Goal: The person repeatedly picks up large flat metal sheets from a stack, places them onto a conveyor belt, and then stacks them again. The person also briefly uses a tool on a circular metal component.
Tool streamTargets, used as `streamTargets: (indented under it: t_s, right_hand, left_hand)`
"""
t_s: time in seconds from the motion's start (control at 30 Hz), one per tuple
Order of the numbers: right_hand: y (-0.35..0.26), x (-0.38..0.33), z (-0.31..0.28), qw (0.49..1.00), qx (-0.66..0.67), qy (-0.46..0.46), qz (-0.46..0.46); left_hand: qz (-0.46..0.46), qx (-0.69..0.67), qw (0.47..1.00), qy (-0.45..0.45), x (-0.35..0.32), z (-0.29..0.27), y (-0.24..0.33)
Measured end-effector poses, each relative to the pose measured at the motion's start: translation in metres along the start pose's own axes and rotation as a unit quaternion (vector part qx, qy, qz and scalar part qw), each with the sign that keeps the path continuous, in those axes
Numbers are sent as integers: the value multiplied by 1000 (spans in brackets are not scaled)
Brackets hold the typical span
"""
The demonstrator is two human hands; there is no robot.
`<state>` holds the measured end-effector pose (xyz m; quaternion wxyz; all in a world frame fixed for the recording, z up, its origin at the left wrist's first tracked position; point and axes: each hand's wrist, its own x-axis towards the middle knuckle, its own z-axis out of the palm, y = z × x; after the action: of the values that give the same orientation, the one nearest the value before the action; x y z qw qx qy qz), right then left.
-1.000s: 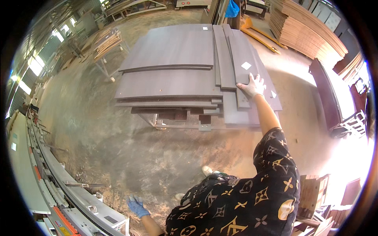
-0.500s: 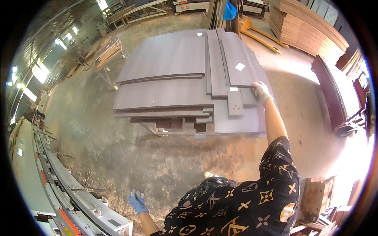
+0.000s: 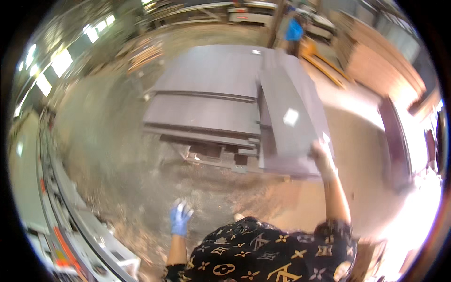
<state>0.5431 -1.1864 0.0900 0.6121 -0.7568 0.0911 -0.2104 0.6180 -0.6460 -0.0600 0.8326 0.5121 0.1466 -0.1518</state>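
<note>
My right hand, in a pale glove and blurred, grips the near right corner of a long grey board with a white square label. That board lies at a slant over the right part of a stack of grey panels, partly hiding the narrow strips beneath. Beside it on the left are a wide panel and another panel nearer me. Away from the stack, my left hand, in a blue glove with whitish fingertips, hangs above the floor with its fingers apart and holds nothing.
A long machine with a rail runs along the left side. Behind the stack on the right are a yellow pallet truck and a tall pile of brown sheets. A dark red panel stands at the right.
The labelled board has slid toward me with my right hand and now slants across the strips. My left hand has risen, and the whole view has shifted.
</note>
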Motion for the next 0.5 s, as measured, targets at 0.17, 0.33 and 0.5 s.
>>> streamTargets:
  t_s: [0.17, 0.33, 0.5]
  right_hand:
    - [1, -96, 35, 928, 354, 44, 107]
    - [11, -50, 125, 914, 345, -149, 151]
    - [22, -22, 230, 906, 194, -358, 119]
  left_hand:
    - [-133, -42, 959, -245, 3, 146, 15]
    - [3, -91, 975, -202, -36, 113, 42]
    - [138, -151, 978, -31, -90, 25, 8]
